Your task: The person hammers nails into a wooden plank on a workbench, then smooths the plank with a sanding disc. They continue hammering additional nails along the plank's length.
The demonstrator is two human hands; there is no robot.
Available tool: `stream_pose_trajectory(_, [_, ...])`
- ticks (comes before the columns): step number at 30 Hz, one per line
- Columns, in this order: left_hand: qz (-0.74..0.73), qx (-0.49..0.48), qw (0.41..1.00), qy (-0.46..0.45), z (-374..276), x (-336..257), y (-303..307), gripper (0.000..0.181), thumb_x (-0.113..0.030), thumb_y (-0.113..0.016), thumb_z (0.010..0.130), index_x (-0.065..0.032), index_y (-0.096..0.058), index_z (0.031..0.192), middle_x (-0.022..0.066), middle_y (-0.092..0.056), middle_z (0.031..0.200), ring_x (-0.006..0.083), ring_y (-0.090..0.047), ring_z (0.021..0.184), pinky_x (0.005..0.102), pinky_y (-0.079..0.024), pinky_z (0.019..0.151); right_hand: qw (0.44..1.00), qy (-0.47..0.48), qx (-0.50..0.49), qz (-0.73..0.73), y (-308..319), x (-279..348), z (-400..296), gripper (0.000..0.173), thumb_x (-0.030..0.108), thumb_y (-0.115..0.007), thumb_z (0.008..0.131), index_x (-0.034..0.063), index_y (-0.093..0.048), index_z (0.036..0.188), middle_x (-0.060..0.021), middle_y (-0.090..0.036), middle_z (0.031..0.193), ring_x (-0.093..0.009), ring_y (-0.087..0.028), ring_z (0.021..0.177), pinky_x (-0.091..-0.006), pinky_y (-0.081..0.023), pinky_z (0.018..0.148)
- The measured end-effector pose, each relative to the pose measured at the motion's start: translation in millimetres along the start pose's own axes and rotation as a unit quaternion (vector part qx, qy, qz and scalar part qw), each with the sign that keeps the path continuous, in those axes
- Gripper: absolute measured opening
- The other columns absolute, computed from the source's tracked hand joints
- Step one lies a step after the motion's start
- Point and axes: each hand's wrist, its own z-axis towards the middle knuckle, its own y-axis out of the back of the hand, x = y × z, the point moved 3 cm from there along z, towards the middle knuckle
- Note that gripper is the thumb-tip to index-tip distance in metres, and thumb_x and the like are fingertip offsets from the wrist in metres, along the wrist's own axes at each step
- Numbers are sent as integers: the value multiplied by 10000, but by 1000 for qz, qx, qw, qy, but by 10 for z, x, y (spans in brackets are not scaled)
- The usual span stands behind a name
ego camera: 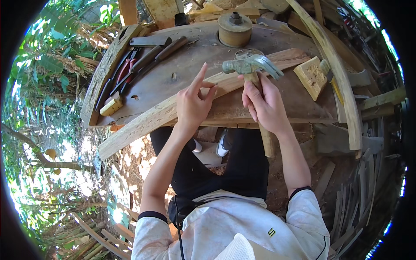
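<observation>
A long wooden board (143, 122) lies slantwise across the wooden workbench (156, 81), its near left end jutting past the front edge. Over the board, thumb and finger of my left hand (195, 102) pinch what looks like a small nail (216, 84), index finger raised. My right hand (265, 105) grips the wooden handle of a claw hammer (250, 65). The hammer's metal head is above the board, to the right of my left hand, with its claw pointing right. The nail's lower part is hidden.
Pliers (124, 70), chisel-like tools (171, 48) and a small wood block (111, 107) lie at the bench's left. A round block with a bolt (235, 29) stands at the back. On the right are a wooden block (311, 78) and a long curved strip (344, 87).
</observation>
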Motion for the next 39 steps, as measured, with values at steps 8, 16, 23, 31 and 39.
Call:
stream_pose_trajectory(8, [7,-3,1000,0,-17,10,10,763,-89,-819,828,-116,-523,1531,-8,-776,834,88,-490,477,272,-447,518,975,9,58,-216,-33,95,27,334,273,-591,1065,-46,-600,1162,-249,-683,843,-446,-667,783,-455,-490,690])
stream_pose_trajectory(16, [16,2,1000,-13,-32,-3,13,767,-87,-818,834,-110,-512,1538,-2,-777,837,83,-512,490,267,-464,528,966,70,66,-239,-63,179,75,326,264,-609,1057,-37,-608,1180,-228,-692,853,-411,-680,783,-438,-496,699])
stream_pose_trajectory(23, [-46,7,998,45,7,-5,36,759,-45,-813,831,-77,-517,1528,27,-784,824,56,-477,491,258,-431,511,967,71,45,-242,-3,345,53,319,257,-610,1057,-35,-619,1185,-214,-704,912,-365,-664,786,-421,-499,720])
stream_pose_trajectory(31, [-41,6,999,34,6,-14,38,723,-38,-811,831,-66,-546,1504,37,-785,831,57,-481,494,253,-431,516,970,53,51,-231,12,215,9,316,260,-608,1059,-38,-618,1163,-195,-691,839,-343,-652,712,-410,-488,682])
stream_pose_trajectory(39, [-34,3,999,26,-6,2,42,686,-44,-814,827,-70,-582,1472,31,-786,834,57,-490,492,252,-430,513,971,44,44,-231,14,308,22,337,273,-615,1055,-47,-615,1163,-207,-688,834,-338,-627,693,-415,-480,674])
